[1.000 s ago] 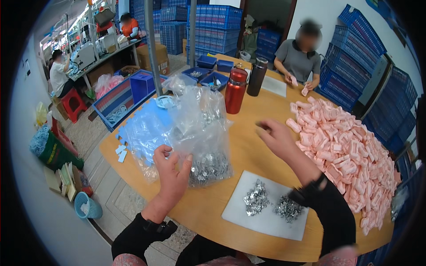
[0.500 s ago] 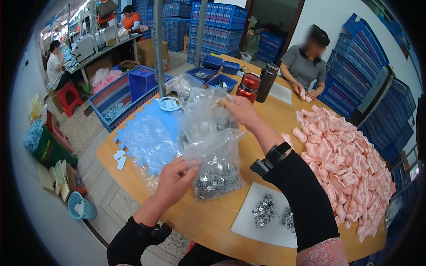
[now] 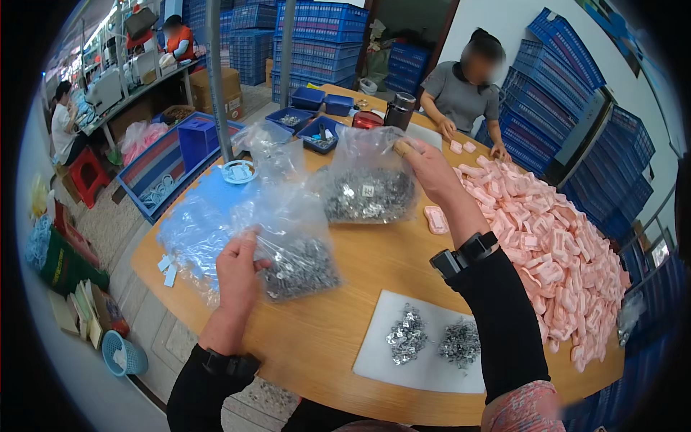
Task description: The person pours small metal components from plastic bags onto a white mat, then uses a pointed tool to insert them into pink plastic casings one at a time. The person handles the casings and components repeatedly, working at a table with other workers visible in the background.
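Note:
My left hand (image 3: 239, 268) pinches the edge of a clear plastic bag (image 3: 299, 270) with many small silvery metal parts in its bottom. My right hand (image 3: 425, 167) grips the top of a second clear bag of metal parts (image 3: 368, 193), which hangs farther off and to the right, a small pale label showing through it. On a white sheet (image 3: 374, 345) near me lie two heaps of the same kind of parts, a left heap (image 3: 407, 335) and a right heap (image 3: 459, 343). Empty-looking clear plastic (image 3: 191, 230) covers part of a blue foam mat (image 3: 216, 189).
A large pile of pink molded pieces (image 3: 554, 252) covers the table's right side. Across from me a person (image 3: 468, 93) handles some of them. A dark flask (image 3: 399, 111), a red-lidded container (image 3: 368, 119) and blue bins (image 3: 320, 135) stand at the far end, near a metal post (image 3: 219, 86).
The two bags, overlapping before, are now apart: the right hand's bag is fully visible to the right, the left hand's has shifted left. The whole view has turned slightly right.

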The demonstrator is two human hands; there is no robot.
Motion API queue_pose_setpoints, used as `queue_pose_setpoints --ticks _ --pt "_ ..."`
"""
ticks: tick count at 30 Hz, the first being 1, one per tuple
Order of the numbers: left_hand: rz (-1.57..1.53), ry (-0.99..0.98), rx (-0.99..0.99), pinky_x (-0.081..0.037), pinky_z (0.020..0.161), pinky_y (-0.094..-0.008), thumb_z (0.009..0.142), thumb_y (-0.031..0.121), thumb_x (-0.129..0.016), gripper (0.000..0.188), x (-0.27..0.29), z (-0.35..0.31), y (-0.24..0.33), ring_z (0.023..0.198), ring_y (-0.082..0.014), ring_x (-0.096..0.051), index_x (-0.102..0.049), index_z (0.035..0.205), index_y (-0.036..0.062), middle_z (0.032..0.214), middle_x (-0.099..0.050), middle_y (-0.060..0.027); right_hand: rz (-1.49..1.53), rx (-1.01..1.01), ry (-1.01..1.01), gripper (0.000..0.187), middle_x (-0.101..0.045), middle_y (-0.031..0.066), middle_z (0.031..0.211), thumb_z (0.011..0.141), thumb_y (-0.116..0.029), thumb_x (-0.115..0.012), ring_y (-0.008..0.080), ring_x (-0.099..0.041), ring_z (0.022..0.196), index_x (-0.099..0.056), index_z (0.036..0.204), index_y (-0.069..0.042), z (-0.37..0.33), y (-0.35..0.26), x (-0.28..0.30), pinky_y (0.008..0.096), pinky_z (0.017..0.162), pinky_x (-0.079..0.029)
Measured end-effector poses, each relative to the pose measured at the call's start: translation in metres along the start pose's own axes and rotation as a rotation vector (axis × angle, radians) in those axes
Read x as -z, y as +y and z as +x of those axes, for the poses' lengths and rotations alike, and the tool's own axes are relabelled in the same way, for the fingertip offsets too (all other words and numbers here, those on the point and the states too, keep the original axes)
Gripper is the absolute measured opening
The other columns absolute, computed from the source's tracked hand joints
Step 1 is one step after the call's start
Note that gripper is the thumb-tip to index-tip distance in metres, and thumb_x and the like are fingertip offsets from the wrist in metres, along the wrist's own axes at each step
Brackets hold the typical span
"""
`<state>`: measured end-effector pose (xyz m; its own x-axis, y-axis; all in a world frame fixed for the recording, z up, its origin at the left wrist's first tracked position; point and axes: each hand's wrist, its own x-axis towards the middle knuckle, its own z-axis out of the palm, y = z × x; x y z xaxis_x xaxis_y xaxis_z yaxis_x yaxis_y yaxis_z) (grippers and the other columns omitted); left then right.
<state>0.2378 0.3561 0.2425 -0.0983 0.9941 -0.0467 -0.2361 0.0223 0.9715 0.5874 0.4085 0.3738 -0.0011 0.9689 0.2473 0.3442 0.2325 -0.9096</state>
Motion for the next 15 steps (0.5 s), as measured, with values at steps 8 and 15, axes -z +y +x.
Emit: queue_pose_setpoints --ticks 8,15 --pt "-0.167 0.067 0.006 -0.055 0.072 -0.0253 0.101 0.025 -0.058 0.033 0.001 0.016 -0.002 0.092 -0.0083 -0.06 -0.063 0.126 0.0047 0.108 -0.064 0.0004 -0.017 -0.03 -0.08 0.039 -0.066 -0.0017 0.103 0.099 -0.035 -0.06 0.0089 -0.055 0.092 -0.069 0.118 -0.003 -0.039 0.003 0.026 0.0247 0.085 -0.044" --pt "0.01 -0.002 -0.095 -0.052 0.086 -0.0306 0.098 0.02 -0.058 0.047 0.018 0.001 0.008 0.102 -0.0112 -0.055 -0.048 0.142 0.0059 0.121 -0.055 -0.0025 -0.101 -0.139 -0.146 0.033 -0.068 -0.0023 0.1 0.095 -0.03 -0.067 0.0078 -0.058 0.091 -0.071 0.114 -0.003 -0.067 0.024 0.031 0.024 0.085 -0.046"
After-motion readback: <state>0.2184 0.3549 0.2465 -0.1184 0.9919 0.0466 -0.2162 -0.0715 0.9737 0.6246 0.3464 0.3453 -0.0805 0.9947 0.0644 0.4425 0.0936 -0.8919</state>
